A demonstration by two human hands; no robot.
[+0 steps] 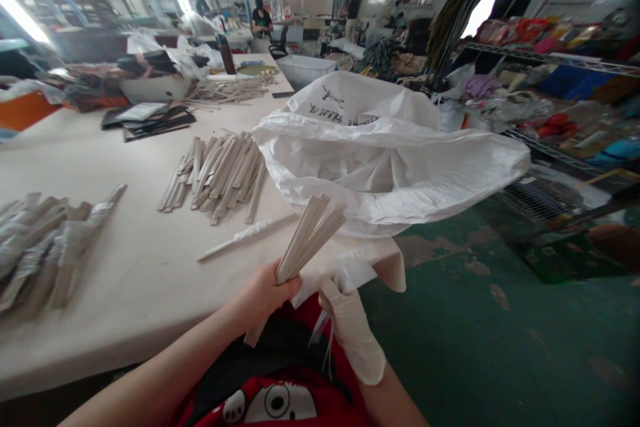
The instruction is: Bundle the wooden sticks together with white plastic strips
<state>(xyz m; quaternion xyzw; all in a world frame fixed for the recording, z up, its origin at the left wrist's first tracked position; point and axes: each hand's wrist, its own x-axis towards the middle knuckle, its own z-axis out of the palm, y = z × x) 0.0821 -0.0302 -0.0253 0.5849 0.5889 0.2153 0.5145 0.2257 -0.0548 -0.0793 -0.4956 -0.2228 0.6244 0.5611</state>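
A bundle of flat beige strips (309, 238) stands tilted in my bare left hand (267, 290), whose fingers are wrapped round its lower part. Beside it, my right hand (347, 323) wears a pale glove and pinches a piece of thin white plastic film (355, 273). The film reaches across toward the base of the bundle; thin white ends hang below my right hand. On the table just ahead lies a loose pile of similar strips (225, 173). Nearer, one slim stick partly wrapped in white film (247, 237) lies by itself.
Film-wrapped bundles (45, 247) lie at the left of the table (150, 267). A large open white woven sack (400, 167) leans at its right edge. Dark flat pieces (150, 121) and a dark bottle (225, 55) sit farther back. Loaded wire shelves (560, 67) stand right; people are in the background.
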